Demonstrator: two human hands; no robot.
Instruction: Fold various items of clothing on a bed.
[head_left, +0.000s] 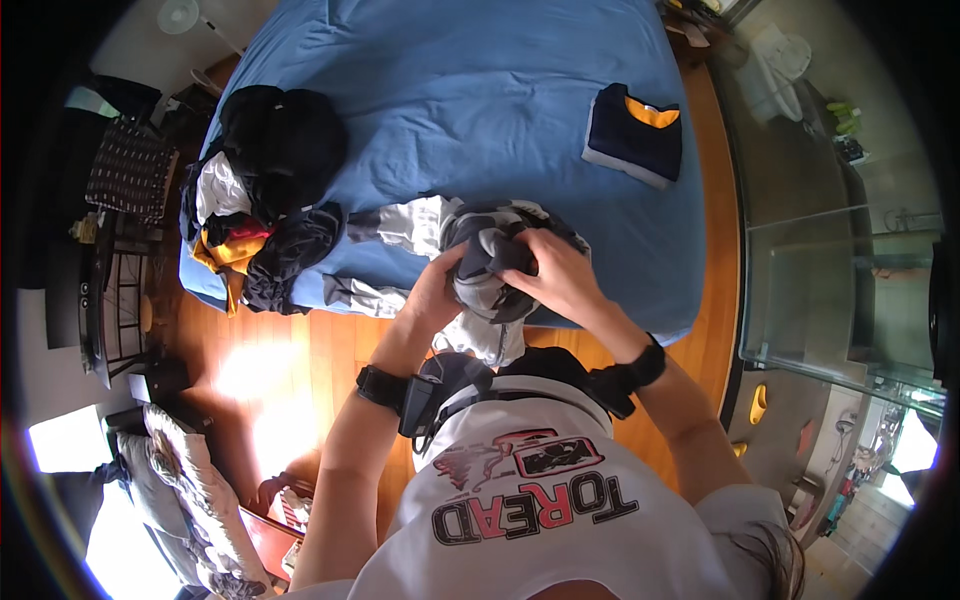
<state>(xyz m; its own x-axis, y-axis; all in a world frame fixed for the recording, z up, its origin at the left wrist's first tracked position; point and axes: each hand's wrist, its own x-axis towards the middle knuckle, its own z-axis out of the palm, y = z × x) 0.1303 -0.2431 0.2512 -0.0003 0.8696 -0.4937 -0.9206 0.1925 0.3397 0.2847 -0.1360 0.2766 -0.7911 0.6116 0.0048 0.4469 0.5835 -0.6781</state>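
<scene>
A grey, black and white patterned garment (499, 300) is bunched up at the near edge of the bed, between my two hands. My left hand (436, 289) grips its left side, with the thumb on top. From the right, my right hand (561, 276) holds the dark upper fold between thumb and fingers. Two pale lengths with dark ends, which look like sleeves (411, 223), stretch out to the left on the sheet. A whitish part of the cloth (480, 337) hangs over the bed's edge towards me. The fingertips are partly hidden in the folds.
The bed (465, 127) has a blue sheet. A heap of loose clothes (289, 150) lies on its left side, mostly black with white, yellow and red pieces. Folded clothes (634, 139) are stacked at the right. A glass partition (832, 300) stands beyond the wooden floor (709, 300).
</scene>
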